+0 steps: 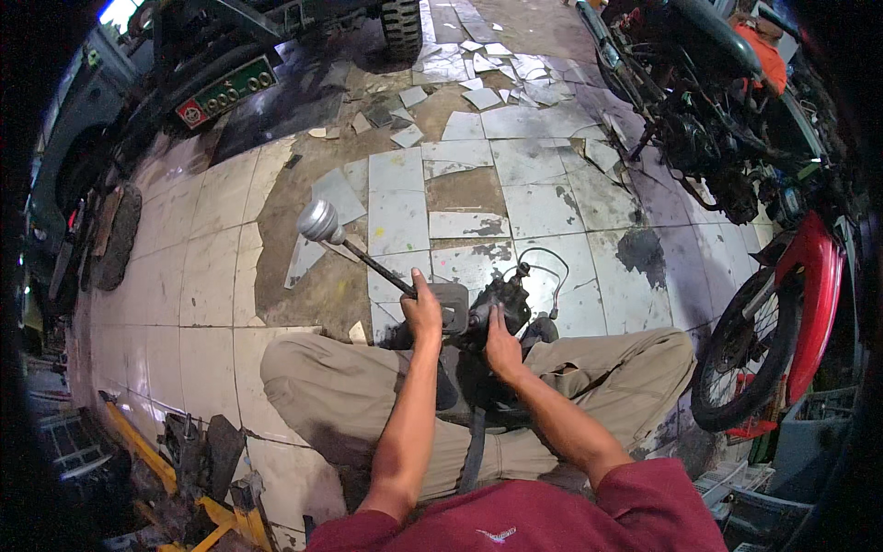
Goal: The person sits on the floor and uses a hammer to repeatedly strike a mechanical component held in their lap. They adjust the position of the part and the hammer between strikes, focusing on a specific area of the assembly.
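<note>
My left hand (423, 313) is closed round a dark rod, thumb laid along it. The rod (377, 267) slants up and left to a silvery, rounded, cup-like metal end (319, 221), held above the floor. My right hand (502, 348) grips the near right side of a dark mechanical part (509, 301), its visible fingers straight and together; the thumb is hidden. A thin dark cable (563, 276) loops from this part over the tiles. Between my hands sits a grey block with rounded corners (451, 299). My legs are spread around these things.
Broken tile pieces (478, 87) lie on the damaged floor ahead. To the right stand a motorcycle frame (727, 138) and a wheel with a red fender (814, 304). A vehicle (230, 28) is at the far left, yellow metal stands (143, 446) at the near left.
</note>
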A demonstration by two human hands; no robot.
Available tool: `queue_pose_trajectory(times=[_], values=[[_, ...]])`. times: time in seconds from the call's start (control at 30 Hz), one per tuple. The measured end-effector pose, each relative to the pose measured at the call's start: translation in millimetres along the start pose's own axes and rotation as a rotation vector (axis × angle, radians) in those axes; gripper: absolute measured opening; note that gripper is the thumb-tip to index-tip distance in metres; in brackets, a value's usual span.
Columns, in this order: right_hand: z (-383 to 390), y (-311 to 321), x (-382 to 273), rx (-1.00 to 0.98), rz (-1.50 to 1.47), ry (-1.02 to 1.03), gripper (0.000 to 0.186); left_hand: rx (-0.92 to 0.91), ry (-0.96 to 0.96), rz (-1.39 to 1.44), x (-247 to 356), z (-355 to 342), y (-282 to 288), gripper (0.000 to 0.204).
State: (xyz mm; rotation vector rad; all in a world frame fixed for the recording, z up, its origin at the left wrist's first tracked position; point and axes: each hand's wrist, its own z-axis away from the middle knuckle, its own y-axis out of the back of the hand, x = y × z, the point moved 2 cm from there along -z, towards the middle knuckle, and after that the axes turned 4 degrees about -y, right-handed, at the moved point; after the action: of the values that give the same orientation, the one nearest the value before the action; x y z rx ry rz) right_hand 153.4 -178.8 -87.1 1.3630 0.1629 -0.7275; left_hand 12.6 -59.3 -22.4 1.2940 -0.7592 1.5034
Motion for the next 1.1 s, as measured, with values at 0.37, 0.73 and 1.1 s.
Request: queue_pose_trajectory(times=[0.37,0.73,1.1], values=[[12,-2,-3,-0.052,-0.025,0.123,0.079,0.111,0.014,-0.069,-5,-1,-2,0.070],[4,-5,8,-0.025,0.005,0.060,0.080,0.003,0.071,-0.034,-11,-12,2,0.068],[7,-12,0,0.043,0.054,0.054,0.072,0.067,0.012,-0.069,-27,-26,3,0.063]])
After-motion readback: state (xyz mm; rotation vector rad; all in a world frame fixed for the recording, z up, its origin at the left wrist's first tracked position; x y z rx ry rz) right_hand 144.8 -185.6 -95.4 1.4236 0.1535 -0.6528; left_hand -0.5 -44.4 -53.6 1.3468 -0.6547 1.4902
